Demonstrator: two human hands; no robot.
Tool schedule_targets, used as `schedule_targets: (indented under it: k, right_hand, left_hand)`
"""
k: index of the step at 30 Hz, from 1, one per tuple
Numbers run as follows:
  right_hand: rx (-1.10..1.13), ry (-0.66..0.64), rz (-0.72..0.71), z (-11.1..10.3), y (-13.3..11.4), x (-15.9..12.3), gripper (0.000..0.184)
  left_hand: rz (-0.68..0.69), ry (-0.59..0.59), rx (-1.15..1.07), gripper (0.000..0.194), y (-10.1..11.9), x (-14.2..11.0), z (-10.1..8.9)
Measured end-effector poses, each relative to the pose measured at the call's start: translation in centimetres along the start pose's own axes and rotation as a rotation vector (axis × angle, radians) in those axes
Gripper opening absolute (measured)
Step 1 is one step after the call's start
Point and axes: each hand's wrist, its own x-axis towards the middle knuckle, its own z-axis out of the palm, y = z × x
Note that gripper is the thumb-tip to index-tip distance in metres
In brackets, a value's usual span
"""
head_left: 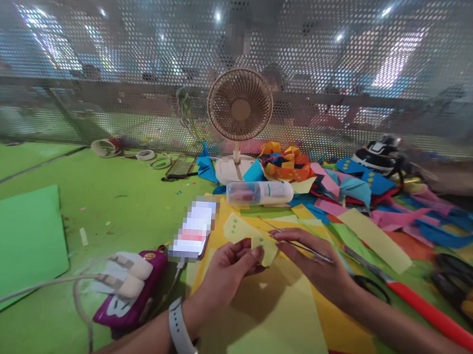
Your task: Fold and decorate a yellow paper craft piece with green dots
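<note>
My left hand (228, 270), with a white watch band (179, 331) at the wrist, pinches a pale yellow cut paper piece (237, 229). Small green diamond-like marks dot the paper, and part of it lies behind my fingers. From the right, my right hand (323, 262) grips a pair of thin metal tweezers (310, 251), their tips just above the paper's upper right side. Whether the tips hold anything is too small to tell. Beneath both hands lie pale yellow sheets (279, 329) over darker yellow paper (343, 322).
Left of my hands are a lit phone (195, 230) and a purple power strip (145, 283) with plugs and cables. A clear bottle (259, 193) lies before a fan (239, 110). Coloured paper scraps (351, 189), a red-handled cutter (429, 306) and black-handled scissors (458, 281) sit right.
</note>
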Motion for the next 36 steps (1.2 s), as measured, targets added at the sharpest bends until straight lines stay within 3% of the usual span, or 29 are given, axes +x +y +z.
schedule_targets:
  k: [7,13,24,30,36]
  right_hand:
    - [-0.011,0.002,-0.026,0.3,-0.5,-0.2,0.016]
    - [-0.022,0.007,-0.133,0.4,-0.7,-0.3,0.022]
    - [-0.104,-0.002,-0.254,0.5,-0.5,-0.7,0.037]
    - [-0.143,-0.048,-0.288,0.5,-0.6,-1.1,0.042]
    - [-0.175,-0.035,-0.302,0.5,-0.4,-1.5,0.040]
  left_hand:
    - [0.008,-0.031,0.035,0.031,-0.3,0.1,-0.2]
    - [0.028,-0.114,0.047,0.026,-0.1,-0.2,-0.1]
    - [0.012,-0.020,-0.014,0.026,-0.3,-0.2,-0.1]
    - [0.076,-0.105,0.108,0.017,-0.3,-0.2,-0.1]
    - [0.137,-0.115,0.188,0.011,0.0,-0.4,0.1]
